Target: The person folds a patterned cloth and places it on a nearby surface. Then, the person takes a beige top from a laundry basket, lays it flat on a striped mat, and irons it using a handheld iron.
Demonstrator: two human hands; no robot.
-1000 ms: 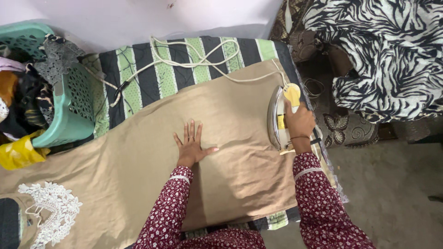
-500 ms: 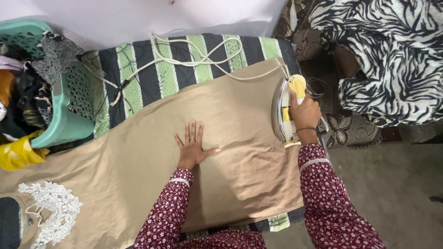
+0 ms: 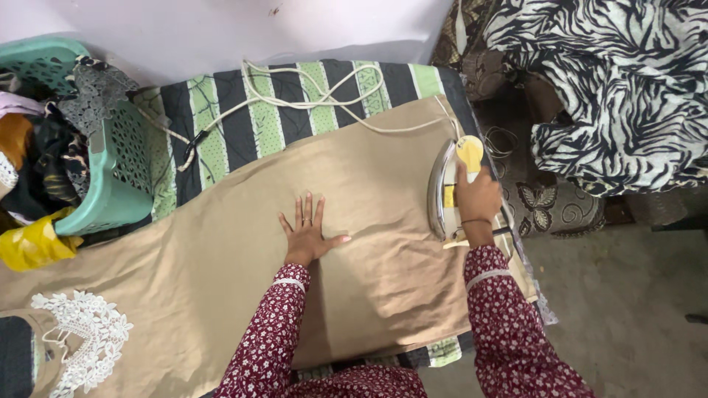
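left hand (image 3: 308, 234): laid flat at frame centre, fingers spread, palm down on the tan garment (image 3: 243, 258); nothing is held. Judged to pin and tension the cloth so it is kept from creeping under the iron.
right hand (image 3: 478, 197): at centre right; grip is closed around the handle of the iron (image 3: 447, 193), wrist bent down.
iron: tipped on its side at the right edge of the garment, metal soleplate seen facing left and lifted off the cloth. Judged to be held this way so the plate is kept off the fabric.
tan garment: spread diagonally from lower left to upper right over the striped cover (image 3: 258, 110); a few creases are seen below the left hand. White lace trim (image 3: 74, 332) lies at lower left.
striped cover: green and black padding over the worktop, exposed along the upper edge; judged to cushion the pressing surface.
cord (image 3: 310, 92): cream cable looped loosely on the cover at upper centre, run to the back of the iron; the slack is kept behind the garment.
laundry basket (image 3: 110, 169): teal, at upper left, just beside the garment, filled with mixed clothes.
patterned fabric (image 3: 619, 81): black and white, piled at upper right, well apart from the worktop.
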